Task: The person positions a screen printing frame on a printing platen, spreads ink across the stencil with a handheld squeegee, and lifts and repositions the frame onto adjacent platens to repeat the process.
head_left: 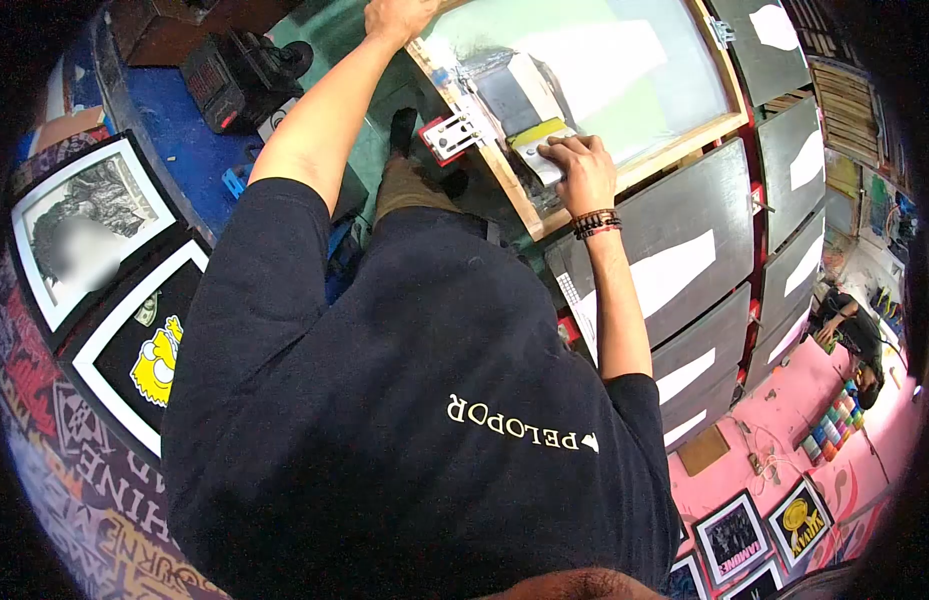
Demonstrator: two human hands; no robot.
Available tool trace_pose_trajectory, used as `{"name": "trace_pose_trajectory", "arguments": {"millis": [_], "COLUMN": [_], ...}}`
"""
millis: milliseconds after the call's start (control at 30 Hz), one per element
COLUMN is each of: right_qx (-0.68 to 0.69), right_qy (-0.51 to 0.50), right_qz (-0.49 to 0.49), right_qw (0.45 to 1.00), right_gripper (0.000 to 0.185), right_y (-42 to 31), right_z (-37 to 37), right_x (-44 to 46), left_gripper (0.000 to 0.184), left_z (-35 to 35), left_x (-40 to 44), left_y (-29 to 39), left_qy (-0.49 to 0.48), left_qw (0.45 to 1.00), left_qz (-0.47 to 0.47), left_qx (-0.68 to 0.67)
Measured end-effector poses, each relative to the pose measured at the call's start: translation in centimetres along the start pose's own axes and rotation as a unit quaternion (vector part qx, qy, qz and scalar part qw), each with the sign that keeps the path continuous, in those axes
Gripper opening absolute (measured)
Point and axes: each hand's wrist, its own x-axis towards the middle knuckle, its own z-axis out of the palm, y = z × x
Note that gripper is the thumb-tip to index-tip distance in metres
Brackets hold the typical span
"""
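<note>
At the top edge, partly cut off, my left hand (399,18) closes on the near left end of a wooden screen frame (516,190). Inside that frame, near its lower corner, my right hand (584,172) is closed on a squeegee (536,152) with a yellow-green strip and a pale body. The fingers lie over its right end. Beside the squeegee, dark grey and beige patches show on the pale green mesh (674,100), which bears a whitish shape. A metal hinge clamp (450,136) with a red base sits at the frame's left side.
Dark boards (684,235) with white shapes stand in rows to the right. A black device (229,85) rests on the blue surface at left. Framed pictures (92,225) are at far left and bottom right. Another person (856,330) bends near colourful containers (834,425) at far right.
</note>
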Motion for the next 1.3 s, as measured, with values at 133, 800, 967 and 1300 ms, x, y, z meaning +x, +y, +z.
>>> {"name": "trace_pose_trajectory", "arguments": {"millis": [133, 800, 967, 1300], "right_qx": [-0.002, 0.19, 0.106, 0.004], "right_qy": [-0.015, -0.058, -0.019, 0.062], "right_qz": [0.01, 0.32, 0.387, 0.363], "right_qw": [1.0, 0.926, 0.916, 0.93], "right_gripper": [0.039, 0.046, 0.039, 0.051], "right_y": [-0.6, 0.5, -4.7, -14.3], "right_z": [-0.7, -2.5, -1.9, 1.7], "right_x": [0.0, -0.3, -0.8, -2.2], "left_gripper": [0.065, 0.064, 0.059, 0.054], "left_z": [0.3, 2.6, 2.4, 2.6], "left_x": [0.0, 2.3, 2.4, 3.1], "left_y": [-0.4, -2.7, -2.9, -4.1], "left_qy": [0.012, -0.024, -0.046, -0.042], "left_qw": [1.0, 0.998, 0.994, 0.972], "left_qz": [0.015, 0.061, 0.083, 0.197], "left_qx": [-0.018, -0.002, -0.056, -0.117]}}
